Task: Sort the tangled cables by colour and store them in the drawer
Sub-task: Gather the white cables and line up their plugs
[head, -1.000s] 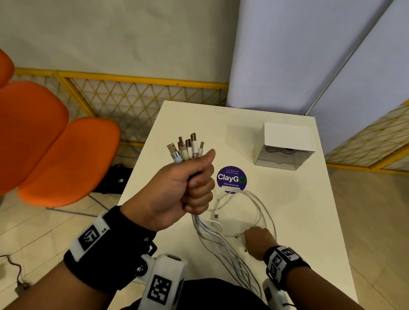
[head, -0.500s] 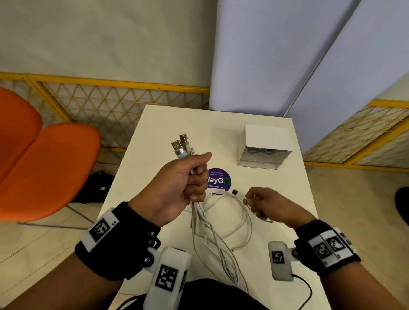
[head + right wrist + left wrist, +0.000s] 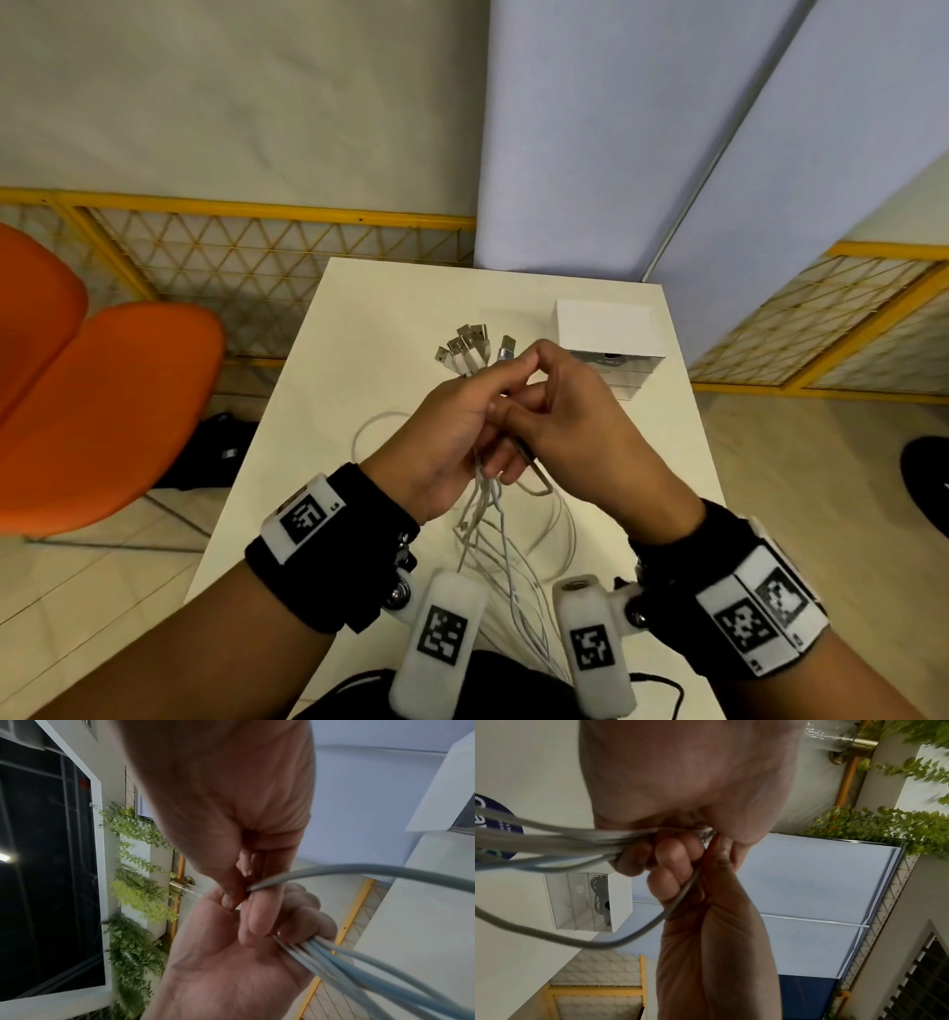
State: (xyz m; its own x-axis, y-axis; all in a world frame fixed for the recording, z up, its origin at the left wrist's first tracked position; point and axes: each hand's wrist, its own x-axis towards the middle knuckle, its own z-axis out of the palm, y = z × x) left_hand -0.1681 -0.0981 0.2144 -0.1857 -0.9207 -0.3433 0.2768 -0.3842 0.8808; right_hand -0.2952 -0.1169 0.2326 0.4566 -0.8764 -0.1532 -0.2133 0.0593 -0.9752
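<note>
Over the white table (image 3: 359,329), my left hand (image 3: 477,411) grips a bundle of white cables (image 3: 493,534); their USB plugs (image 3: 464,349) fan out above the fist and their tails hang down onto the table. My right hand (image 3: 536,372) presses against the left and pinches a single white cable (image 3: 359,870) just below its plug (image 3: 507,345). In the left wrist view this cable (image 3: 634,935) loops away under the bundle (image 3: 552,841). A small white drawer box (image 3: 606,329) stands at the far right of the table; a dark cable (image 3: 600,894) lies in one clear drawer.
Orange chairs (image 3: 102,406) stand left of the table, with a dark bag (image 3: 215,447) on the floor beside them. A yellow lattice fence (image 3: 246,257) and pale blue panels (image 3: 590,128) close off the back. A purple sticker (image 3: 500,821) is on the tabletop.
My right hand lifted off the table with one cable end and came up against the left fist. The left hand kept its grip on the bundle.
</note>
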